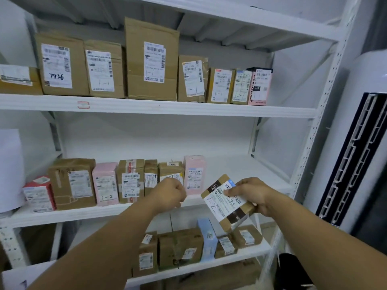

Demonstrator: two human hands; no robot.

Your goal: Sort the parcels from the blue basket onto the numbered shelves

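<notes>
My right hand (252, 195) grips a small brown cardboard parcel (227, 203) with a white label marked "1-2", held tilted in front of the middle shelf (240, 176). My left hand (170, 194) hangs in a fist just left of it, in front of the row of parcels, holding nothing that I can see. That row on the middle shelf ends with a tall pink box (194, 174), also marked "1-2". To the right of the pink box the shelf board is bare. The blue basket is out of view.
The upper shelf (159, 107) carries several brown boxes and a pink one marked "1-1". The lower shelf (209, 262) holds more small parcels. A white upright post (314, 139) bounds the rack on the right, with a tall white appliance (343, 143) beyond it.
</notes>
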